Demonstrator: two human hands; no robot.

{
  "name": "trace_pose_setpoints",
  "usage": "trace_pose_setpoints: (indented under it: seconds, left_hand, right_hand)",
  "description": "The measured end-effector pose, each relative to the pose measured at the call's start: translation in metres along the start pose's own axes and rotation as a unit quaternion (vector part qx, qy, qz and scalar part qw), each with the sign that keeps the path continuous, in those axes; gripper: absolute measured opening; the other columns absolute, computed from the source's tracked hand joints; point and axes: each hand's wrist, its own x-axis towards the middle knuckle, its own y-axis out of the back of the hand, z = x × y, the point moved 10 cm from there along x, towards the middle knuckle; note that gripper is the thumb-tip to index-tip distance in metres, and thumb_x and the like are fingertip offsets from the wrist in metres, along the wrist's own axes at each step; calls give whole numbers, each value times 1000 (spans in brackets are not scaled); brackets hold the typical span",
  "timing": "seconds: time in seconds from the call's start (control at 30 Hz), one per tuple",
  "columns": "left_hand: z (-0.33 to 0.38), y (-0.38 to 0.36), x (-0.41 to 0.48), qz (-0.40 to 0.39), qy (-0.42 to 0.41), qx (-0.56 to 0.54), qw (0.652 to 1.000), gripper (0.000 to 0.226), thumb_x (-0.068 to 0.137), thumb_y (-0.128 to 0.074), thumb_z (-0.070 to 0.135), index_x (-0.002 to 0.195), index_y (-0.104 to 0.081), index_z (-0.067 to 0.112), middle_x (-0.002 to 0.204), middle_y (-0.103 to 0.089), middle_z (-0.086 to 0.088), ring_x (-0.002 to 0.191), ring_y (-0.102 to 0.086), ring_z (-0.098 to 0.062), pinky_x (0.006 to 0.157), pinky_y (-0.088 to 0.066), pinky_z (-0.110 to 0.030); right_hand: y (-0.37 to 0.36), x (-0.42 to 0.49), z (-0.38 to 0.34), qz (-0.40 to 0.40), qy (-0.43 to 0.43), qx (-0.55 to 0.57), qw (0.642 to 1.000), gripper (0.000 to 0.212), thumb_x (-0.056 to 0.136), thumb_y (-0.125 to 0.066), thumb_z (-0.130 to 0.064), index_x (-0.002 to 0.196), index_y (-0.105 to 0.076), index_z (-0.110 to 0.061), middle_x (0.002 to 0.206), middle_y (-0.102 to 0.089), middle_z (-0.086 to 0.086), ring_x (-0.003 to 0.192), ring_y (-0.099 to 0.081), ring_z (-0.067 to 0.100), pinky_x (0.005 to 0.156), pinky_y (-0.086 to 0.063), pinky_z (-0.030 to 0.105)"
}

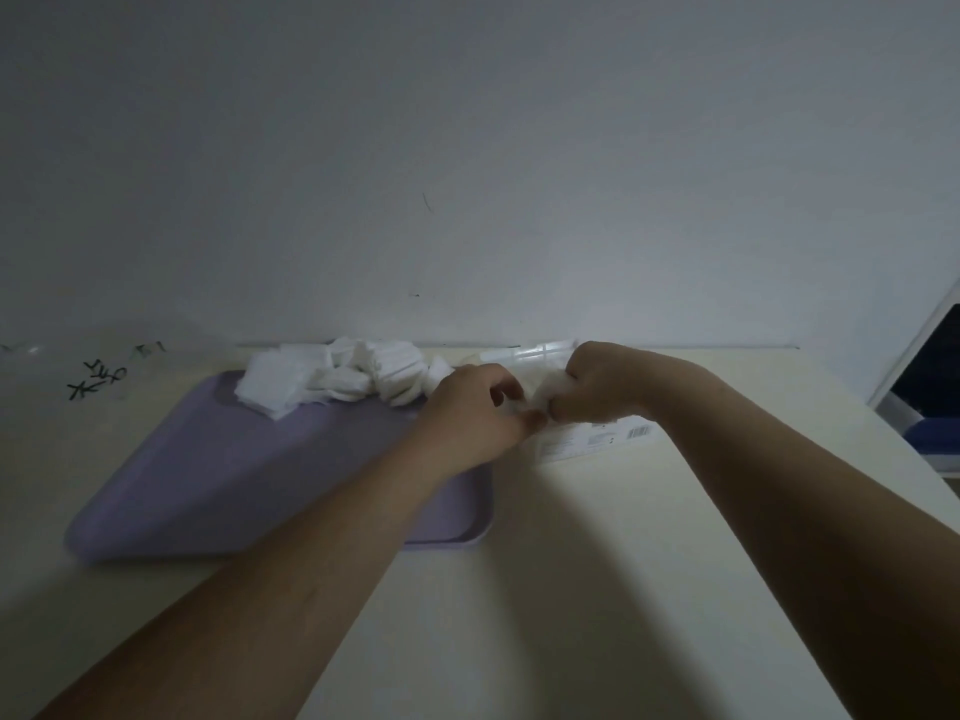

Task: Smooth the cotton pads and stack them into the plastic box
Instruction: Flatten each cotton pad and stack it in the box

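Head view: crumpled cotton pad (548, 393), axis unclear

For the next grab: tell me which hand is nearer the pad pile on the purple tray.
Left. The left hand sits beside the pad pile; the right hand is farther right.

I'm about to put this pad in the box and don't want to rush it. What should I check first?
1. Pad held securely: ok. The left hand and right hand both pinch the cotton pad.
2. Pad smoothed flat: not ok. It looks bunched in the right hand's grip.
3. Box within reach: ok. The plastic box sits just behind the hands.
4. Box open, with room inside: cannot tell. The hands hide most of it.
5. More pads waiting: ok. A pile lies at the far end of the tray.
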Motion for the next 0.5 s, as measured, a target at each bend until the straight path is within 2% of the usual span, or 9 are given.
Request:
trace_pose_setpoints:
  seconds: [0.07,0.2,0.3,0.4,0.5]
  left_hand:
    - [1,0,-1,2,-1,-14,1000,37,72,-85,58,95,-69,33,98,-64,11,79,-62,-7,70,-52,-24]
    - [-3,-7,-2,-9,-11,-49,999,32,78,-85,47,102,-72,29,94,-65,16,80,-64,-6,75,-54,-22]
    - [-11,-10,-2,-5,-1,-80,997,16,86,-76,35,102,-72,35,95,-69,17,88,-68,-5,77,-53,-18]
    - [-18,-12,-2,-8,8,-103,995,18,87,-72,28,104,-73,35,99,-72,15,91,-70,-5,77,-58,-22]
    - [-20,-14,-2,-9,6,-97,995,24,85,-73,23,105,-74,35,99,-73,16,91,-70,-5,78,-60,-24]
  right_hand:
    - [-4,-3,-4,-7,2,-15,1000,32,94,-62,-31,68,-52,-16,76,-58,6,74,-55,24,67,-43,31]
    - [-8,7,2,20,-22,-45,999,35,89,-68,-49,82,-61,-15,100,-64,8,92,-63,25,78,-53,35]
    - [-14,10,0,-6,-40,-76,996,31,88,-71,-45,89,-63,-15,99,-64,6,96,-65,24,87,-56,34]
    - [-22,12,-1,-27,-61,-87,994,43,89,-69,-44,117,-64,-12,103,-63,4,104,-65,24,98,-57,37]
    - [-26,17,-2,-17,-73,-96,993,42,90,-67,-43,117,-62,-11,90,-56,1,98,-62,23,95,-57,35]
